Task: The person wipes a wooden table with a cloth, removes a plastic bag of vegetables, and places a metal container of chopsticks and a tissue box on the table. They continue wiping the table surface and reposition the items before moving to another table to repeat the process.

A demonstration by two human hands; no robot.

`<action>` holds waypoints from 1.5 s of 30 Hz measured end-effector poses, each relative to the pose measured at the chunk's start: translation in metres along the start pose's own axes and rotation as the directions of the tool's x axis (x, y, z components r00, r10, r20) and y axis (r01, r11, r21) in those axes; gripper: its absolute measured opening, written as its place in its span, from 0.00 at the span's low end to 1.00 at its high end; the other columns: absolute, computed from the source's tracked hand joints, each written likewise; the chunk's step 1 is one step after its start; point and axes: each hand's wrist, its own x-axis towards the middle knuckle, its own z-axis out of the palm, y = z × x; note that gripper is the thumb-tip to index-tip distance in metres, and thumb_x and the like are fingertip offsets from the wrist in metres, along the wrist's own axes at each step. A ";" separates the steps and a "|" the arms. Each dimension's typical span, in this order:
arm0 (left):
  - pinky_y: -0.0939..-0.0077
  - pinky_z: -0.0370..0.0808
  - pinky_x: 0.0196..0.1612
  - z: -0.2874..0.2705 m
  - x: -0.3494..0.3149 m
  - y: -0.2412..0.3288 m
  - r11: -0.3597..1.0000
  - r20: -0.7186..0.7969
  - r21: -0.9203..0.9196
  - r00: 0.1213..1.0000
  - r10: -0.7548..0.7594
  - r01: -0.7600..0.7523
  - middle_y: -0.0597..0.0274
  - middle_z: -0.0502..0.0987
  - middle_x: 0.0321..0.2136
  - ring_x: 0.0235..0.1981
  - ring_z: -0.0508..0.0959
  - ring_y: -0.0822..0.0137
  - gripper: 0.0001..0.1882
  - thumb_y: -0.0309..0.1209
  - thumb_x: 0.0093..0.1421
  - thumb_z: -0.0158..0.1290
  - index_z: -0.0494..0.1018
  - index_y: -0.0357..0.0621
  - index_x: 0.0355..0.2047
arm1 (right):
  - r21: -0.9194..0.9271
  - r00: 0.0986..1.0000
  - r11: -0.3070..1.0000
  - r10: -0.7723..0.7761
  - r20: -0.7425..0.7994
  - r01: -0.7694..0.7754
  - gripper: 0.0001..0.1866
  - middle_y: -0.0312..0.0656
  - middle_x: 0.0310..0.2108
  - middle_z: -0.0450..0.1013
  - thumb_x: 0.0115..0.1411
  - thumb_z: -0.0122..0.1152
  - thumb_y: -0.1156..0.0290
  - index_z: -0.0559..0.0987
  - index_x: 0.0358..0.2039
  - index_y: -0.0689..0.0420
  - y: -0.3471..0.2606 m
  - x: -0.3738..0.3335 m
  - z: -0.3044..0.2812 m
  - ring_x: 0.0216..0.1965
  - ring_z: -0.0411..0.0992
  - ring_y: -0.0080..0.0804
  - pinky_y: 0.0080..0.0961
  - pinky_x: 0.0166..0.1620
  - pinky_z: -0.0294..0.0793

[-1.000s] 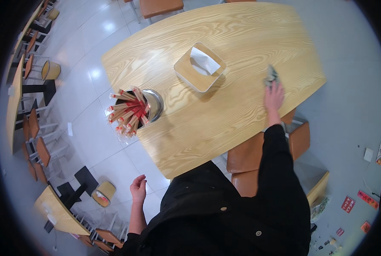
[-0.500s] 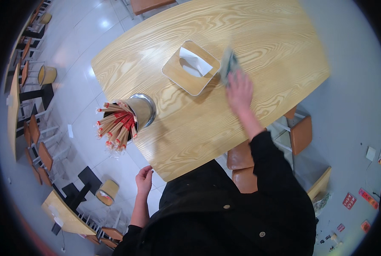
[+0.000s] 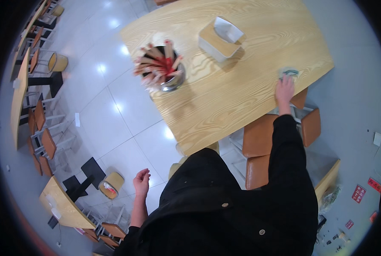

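Near the right end of the wood-grain surface (image 3: 241, 91), the right hand (image 3: 285, 88) holds a grey-green cloth (image 3: 290, 71) beneath its fingertips — likely light, soft, limp, best gripped by its bunched middle — while the left hand (image 3: 141, 181) hangs empty, loosely curled.

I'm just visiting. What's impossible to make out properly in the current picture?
All in the head view:
Cloth: partly hidden by the fingers of the right hand and blurred, so the exact grip is unclear.
Left hand: curled fingers hide whether it holds anything small.
Wrapped sticks: too blurred to count.
Tissue box: its walls hide how full it is.
Wooden table: far side cut off by the top edge.
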 end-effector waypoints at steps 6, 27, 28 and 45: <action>0.79 0.75 0.41 -0.042 -0.031 -0.034 0.995 -0.034 -0.099 0.999 0.012 -0.016 0.58 0.80 0.37 0.35 0.79 0.71 0.13 0.21 0.57 0.52 0.75 0.35 0.43 | 0.383 0.902 0.852 -0.422 0.094 0.358 0.24 0.48 0.58 0.64 0.55 0.54 0.65 0.71 0.55 0.49 -0.234 -0.152 -0.135 0.59 0.59 0.56 0.54 0.61 0.56; 0.82 0.75 0.36 -0.234 0.131 0.023 0.979 -0.112 0.003 0.972 0.204 -0.205 0.62 0.81 0.33 0.30 0.78 0.75 0.14 0.29 0.58 0.55 0.77 0.38 0.44 | 0.553 0.848 0.678 -0.519 -0.108 0.485 0.18 0.48 0.53 0.66 0.52 0.55 0.70 0.76 0.44 0.56 -0.499 -0.129 -0.173 0.56 0.62 0.55 0.55 0.58 0.58; 0.79 0.75 0.39 -0.252 0.147 0.041 0.982 -0.107 0.060 0.977 0.185 -0.179 0.60 0.81 0.35 0.32 0.79 0.73 0.15 0.32 0.58 0.56 0.77 0.39 0.44 | 0.577 0.850 0.658 -0.510 -0.132 0.485 0.17 0.48 0.52 0.68 0.51 0.55 0.70 0.76 0.43 0.57 -0.524 -0.110 -0.164 0.55 0.63 0.53 0.54 0.57 0.59; 0.70 0.75 0.25 -0.415 0.412 0.227 0.953 -0.120 0.237 0.979 -0.163 0.188 0.57 0.78 0.24 0.23 0.78 0.66 0.10 0.32 0.56 0.52 0.77 0.37 0.31 | 0.887 0.766 0.304 -0.453 0.456 -0.347 0.23 0.46 0.25 0.76 0.58 0.56 0.50 0.79 0.28 0.61 -0.894 0.253 -0.132 0.29 0.75 0.39 0.33 0.35 0.72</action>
